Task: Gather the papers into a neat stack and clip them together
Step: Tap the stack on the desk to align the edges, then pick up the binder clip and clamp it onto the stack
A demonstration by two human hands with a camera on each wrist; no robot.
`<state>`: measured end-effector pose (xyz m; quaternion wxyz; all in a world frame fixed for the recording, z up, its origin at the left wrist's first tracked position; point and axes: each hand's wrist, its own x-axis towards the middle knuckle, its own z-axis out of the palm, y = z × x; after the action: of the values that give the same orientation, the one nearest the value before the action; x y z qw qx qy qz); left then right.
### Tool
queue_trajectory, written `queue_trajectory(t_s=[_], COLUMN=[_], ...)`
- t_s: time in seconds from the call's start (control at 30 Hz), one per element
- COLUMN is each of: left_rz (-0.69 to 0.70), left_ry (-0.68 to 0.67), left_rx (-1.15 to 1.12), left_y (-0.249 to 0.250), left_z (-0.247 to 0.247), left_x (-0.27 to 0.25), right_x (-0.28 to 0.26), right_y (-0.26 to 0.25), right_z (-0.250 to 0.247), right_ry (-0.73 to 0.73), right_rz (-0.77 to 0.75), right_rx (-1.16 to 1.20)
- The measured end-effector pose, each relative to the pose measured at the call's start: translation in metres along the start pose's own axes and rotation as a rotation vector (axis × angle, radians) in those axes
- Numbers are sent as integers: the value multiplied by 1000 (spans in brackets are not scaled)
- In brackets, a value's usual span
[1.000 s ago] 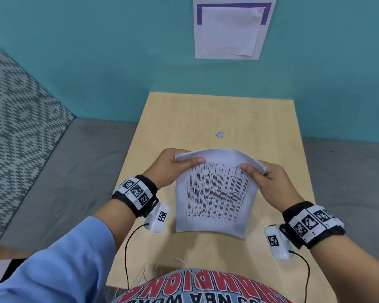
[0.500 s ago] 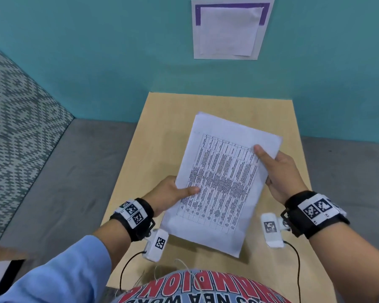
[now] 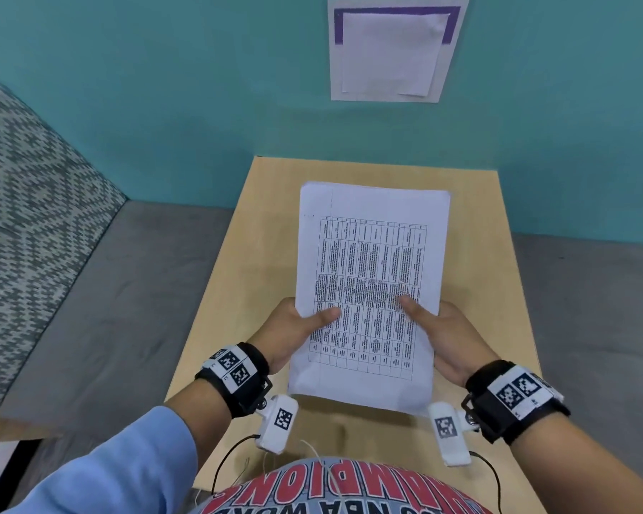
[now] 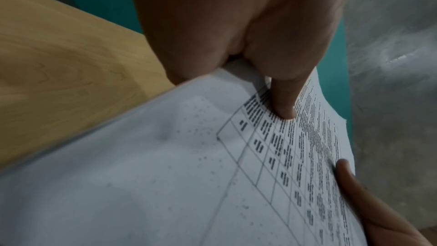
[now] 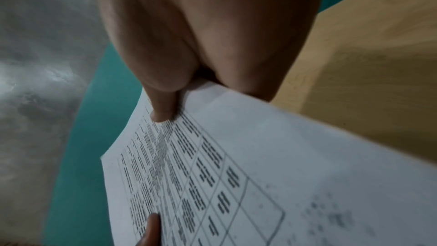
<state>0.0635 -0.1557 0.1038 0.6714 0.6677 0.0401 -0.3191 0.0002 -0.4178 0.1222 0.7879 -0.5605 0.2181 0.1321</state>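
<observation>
A stack of white papers [image 3: 372,254] with a printed table on the top sheet is held up over the wooden table [image 3: 245,261], long side running away from me. My left hand [image 3: 294,328] pinches its left edge, thumb on top [image 4: 283,104], fingers hidden under the sheets. My right hand [image 3: 442,332] pinches the right edge the same way, thumb on the print [image 5: 163,108]. The papers [image 4: 141,175] fill both wrist views [image 5: 283,175]. The small clip seen earlier on the table is hidden behind the sheets.
The table stands against a teal wall [image 3: 164,105] with a paper notice [image 3: 390,50] pinned above. Grey cushioned seating [image 3: 90,291] lies on both sides, and a patterned cushion [image 3: 23,217] at the left. Wrist-camera cables [image 3: 231,458] hang near my shirt.
The bent stack was flattened, raised and turned straight. Both hands slid down to its lower half, thumbs now on top. The clip on the table became covered by the papers.
</observation>
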Motion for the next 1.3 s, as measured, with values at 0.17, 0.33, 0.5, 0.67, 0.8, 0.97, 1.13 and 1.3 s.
queue_trajectory(t_s=[0.17,0.33,0.5,0.67,0.8,0.97,1.13,1.3], left_rz=[4,-37,-93,-39,2,-94,-168,-226], left_ry=[-14,-68,-13,51,168,187,111,90], left_rx=[18,31,-18,306,460,631,532,463], left_y=[2,5,25,17,1,-14,-14,-25], left_z=[-1,-5,-23,-51,-76,-106,-130,-143], left_x=[2,1,4,10,9,9,12,22], right_x=[-3,-1,9,38,94,185,282,343], right_y=[-4,-1,19,42,46,10,13,25], right_z=[-4,-6,-8,-2,-15,-28,-13,-7], right_ry=[-1,-1,-16,-51,32,230,279,404], right_rz=[-27,-26,34,116,148,-103,-258,-225], right_rx=[13,-10,-22,-165,-516,-1003,-1055,-958])
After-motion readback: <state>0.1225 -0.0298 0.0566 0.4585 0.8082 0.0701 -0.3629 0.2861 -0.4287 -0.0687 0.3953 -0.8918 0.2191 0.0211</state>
